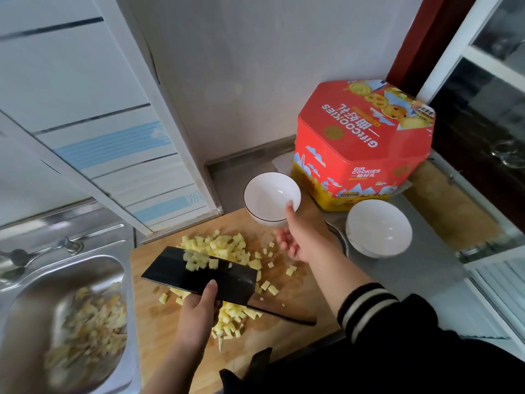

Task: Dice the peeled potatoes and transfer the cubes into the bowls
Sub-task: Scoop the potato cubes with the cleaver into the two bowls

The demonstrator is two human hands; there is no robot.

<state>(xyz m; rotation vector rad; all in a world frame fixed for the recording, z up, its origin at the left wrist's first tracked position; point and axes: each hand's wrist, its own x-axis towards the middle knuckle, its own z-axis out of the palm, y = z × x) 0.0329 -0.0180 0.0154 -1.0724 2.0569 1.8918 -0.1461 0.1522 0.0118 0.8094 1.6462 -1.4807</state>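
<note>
Holding a white bowl (271, 198) tipped toward the camera, the right hand (298, 237) has its thumb hooked over the near rim and its fingers curled beneath, above the far edge of the wooden cutting board (301, 297). The left hand (196, 317) grips a dark cleaver (199, 273) by the spine of the blade, thumb on top, keeping the flat side up and roughly level over the board; a small heap of potato cubes (199, 261) rides on the blade. More diced potato (227, 247) lies piled on the board beyond the cleaver and under it, with stray cubes scattered to the right. A second white bowl (379, 227) sits on the worktop just beside the board, in front of a red cookie tin (363, 143). Potato peelings (91, 328) lie in the steel sink (34, 294) at left.
</note>
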